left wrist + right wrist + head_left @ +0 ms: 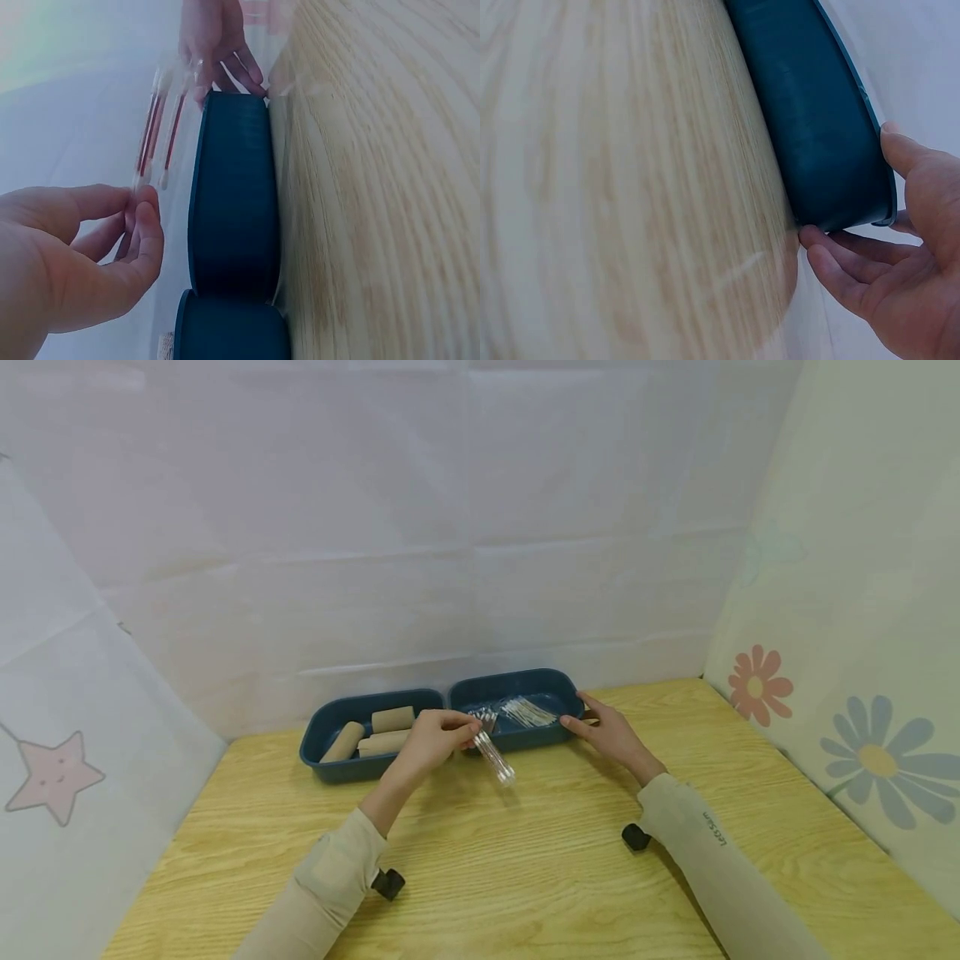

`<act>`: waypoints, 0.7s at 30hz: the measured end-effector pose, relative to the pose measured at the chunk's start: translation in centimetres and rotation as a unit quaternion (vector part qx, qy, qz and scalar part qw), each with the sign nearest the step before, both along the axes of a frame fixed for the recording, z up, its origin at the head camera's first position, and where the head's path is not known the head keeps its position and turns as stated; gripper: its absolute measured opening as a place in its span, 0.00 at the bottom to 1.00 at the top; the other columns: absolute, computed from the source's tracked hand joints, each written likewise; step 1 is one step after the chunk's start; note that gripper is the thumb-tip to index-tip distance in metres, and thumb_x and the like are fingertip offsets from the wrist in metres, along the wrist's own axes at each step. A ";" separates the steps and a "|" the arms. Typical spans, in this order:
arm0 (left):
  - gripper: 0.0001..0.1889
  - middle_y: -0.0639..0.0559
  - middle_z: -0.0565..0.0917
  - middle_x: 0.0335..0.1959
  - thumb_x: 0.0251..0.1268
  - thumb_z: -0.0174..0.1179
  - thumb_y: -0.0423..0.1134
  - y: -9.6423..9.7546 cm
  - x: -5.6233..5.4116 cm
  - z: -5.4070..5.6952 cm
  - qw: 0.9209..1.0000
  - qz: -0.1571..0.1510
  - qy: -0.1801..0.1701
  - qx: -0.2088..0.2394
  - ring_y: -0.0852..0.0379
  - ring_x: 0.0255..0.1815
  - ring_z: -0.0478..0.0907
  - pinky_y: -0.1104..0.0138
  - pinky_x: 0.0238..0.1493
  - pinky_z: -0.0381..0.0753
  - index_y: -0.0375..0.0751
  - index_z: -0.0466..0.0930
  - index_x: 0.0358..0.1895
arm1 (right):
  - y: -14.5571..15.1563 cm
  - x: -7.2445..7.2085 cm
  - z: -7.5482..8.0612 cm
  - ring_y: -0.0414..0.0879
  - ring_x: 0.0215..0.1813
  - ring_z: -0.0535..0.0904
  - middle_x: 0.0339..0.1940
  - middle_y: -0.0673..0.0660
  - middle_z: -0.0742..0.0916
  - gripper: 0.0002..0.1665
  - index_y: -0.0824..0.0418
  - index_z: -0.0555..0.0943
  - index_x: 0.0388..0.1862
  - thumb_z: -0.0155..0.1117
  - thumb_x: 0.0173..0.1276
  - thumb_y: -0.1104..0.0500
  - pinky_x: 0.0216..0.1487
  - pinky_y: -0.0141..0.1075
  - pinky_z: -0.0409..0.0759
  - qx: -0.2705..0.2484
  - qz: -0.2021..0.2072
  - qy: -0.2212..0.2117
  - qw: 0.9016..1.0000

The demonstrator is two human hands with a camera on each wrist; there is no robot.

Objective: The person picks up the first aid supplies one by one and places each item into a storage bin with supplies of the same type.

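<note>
My left hand [438, 739] pinches a clear-wrapped packet of cotton swabs [495, 760] between thumb and fingertips, over the near edge of the right blue bin [517, 742]. In the left wrist view, red sticks with white tips [154, 135] show through the clear wrap beyond the left hand [97, 251]. At the bin's right end my right hand [609, 737] grips it, thumb on the rim and fingers around the end wall. The right wrist view shows that hand [907, 262] on the dark blue bin [814, 112]. White cotton swabs [528, 712] lie inside the bin.
A second blue bin [330, 772] stands against the first on the left, with several tan rolls [392, 719] in it. Both stand at the back of the wooden table [517, 868], close to the white sheet backdrop [375, 543].
</note>
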State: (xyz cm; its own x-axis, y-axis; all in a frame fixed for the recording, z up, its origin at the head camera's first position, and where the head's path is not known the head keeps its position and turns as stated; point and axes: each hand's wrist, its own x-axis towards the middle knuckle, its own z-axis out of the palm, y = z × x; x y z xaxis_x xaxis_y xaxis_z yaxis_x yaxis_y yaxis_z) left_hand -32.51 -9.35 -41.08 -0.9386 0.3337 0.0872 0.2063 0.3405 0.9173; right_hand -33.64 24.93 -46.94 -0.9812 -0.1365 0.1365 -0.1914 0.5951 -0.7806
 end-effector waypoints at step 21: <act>0.14 0.44 0.83 0.53 0.75 0.62 0.34 -1.1 -0.8 0.1 0.993 0.049 -0.038 0.101 0.48 0.51 0.84 0.62 0.52 0.83 0.40 0.84 0.59 | 0.0 0.0 0.0 0.60 0.67 0.74 0.71 0.68 0.73 0.52 0.53 0.52 0.85 0.60 0.73 0.33 0.62 0.60 0.73 0.003 0.000 0.000 1.000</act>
State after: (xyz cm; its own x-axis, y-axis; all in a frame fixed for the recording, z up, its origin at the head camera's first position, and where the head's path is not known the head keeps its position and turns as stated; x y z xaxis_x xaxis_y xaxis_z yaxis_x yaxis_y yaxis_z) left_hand -33.34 -10.43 -41.00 -0.9722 0.2233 0.0709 0.1087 0.1621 0.9808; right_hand -33.60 24.92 -46.91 -0.9811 -0.1383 0.1351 -0.1914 0.5994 -0.7773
